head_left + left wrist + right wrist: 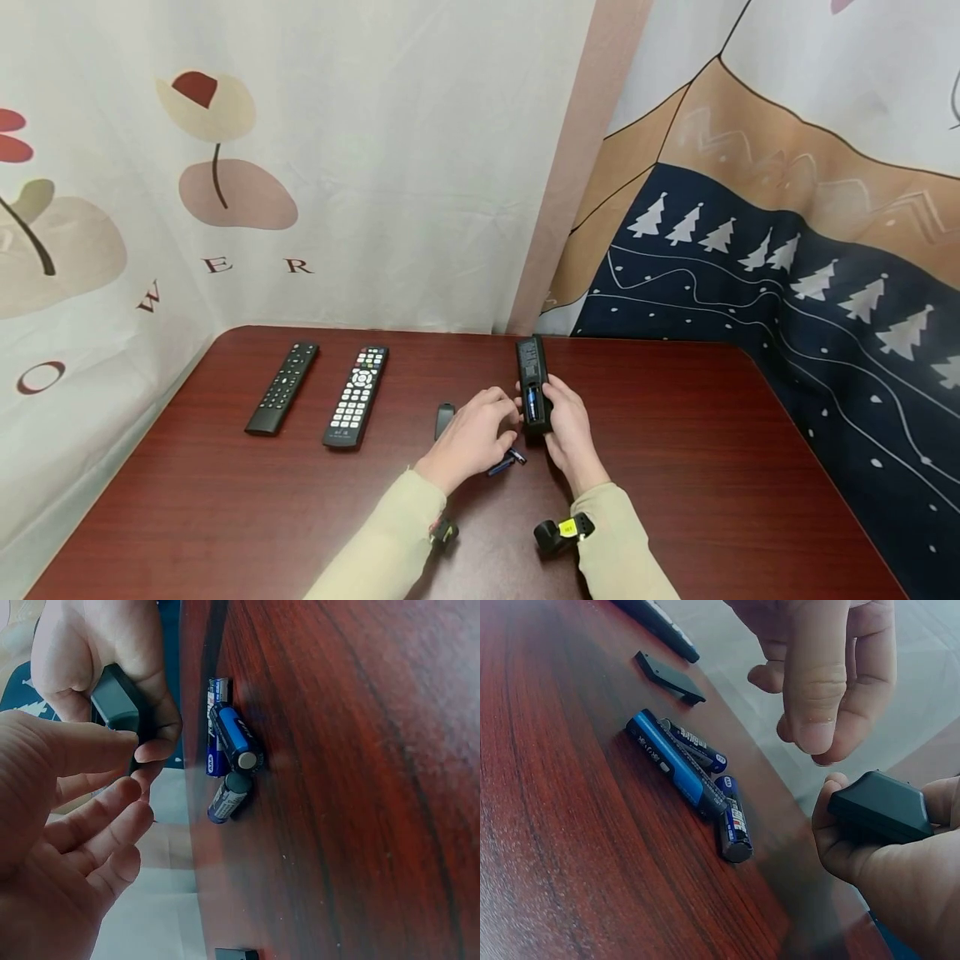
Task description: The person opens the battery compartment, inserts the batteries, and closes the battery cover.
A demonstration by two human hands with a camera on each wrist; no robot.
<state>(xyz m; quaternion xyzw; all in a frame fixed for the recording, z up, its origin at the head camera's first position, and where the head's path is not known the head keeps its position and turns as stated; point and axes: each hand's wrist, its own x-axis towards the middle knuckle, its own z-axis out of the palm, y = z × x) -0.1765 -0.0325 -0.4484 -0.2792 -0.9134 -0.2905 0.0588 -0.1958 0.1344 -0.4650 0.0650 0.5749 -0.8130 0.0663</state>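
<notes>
My right hand [572, 429] grips a black remote control [532, 360], its back facing up and its battery compartment uncovered. A blue battery [532, 405] shows inside that compartment. Close by the remote's left side is my left hand [471, 437], with its fingers loosely bent and nothing visible in them. In the right wrist view its thumb and fingertips hover just above the end of the remote [881, 806]. Below the hands, three batteries [676, 769] lie together on the table, a blue one resting across another. The black battery cover [669, 677] lies beyond them, partly behind my left hand in the head view.
Two more remotes lie face up on the left of the brown table [675, 467]: a plain black one [283, 390] and one with white buttons [357, 398]. Printed curtains [390, 167] hang along the table's back edge and sides.
</notes>
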